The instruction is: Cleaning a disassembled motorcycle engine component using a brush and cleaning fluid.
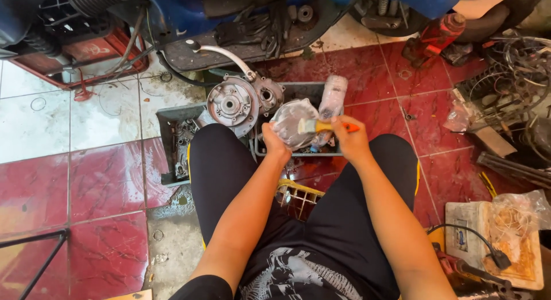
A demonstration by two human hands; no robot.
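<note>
Brushing: seated low over the red-tiled floor (pixel 109 179), a person scrubs a metal engine cover with a small brush.
Nearest: black-clad knees frame the work; a yellow plastic crate (pixel 298 194) shows between them.
Left hand (pixel 274 140): fingers clenched on the near edge of the cover, propping it tilted toward the brush.
Right hand (pixel 351 140): fingers grasping the brush (pixel 321 126) by its orange handle, pale bristles touching the cover's face.
Cover (pixel 293 121): a rounded grey casting, dull with a wet-looking film, held just above the dark tray (pixel 172 145).
Doing it well: to my eye, short strokes worked from the middle out to the rim would serve best, with the left grip firm so the slick casting cannot swing; keeping it over the tray should catch the run-off.
Beside it: a round engine casing (pixel 234 105) with a bolted centre plate stands at the tray's left end, and a wrapped bottle (pixel 333 96) leans just behind the brush.
Farther: a blue scooter body (pixel 189 13) stands across the far side, a red bottle jack (pixel 436 36) to its right.
</note>
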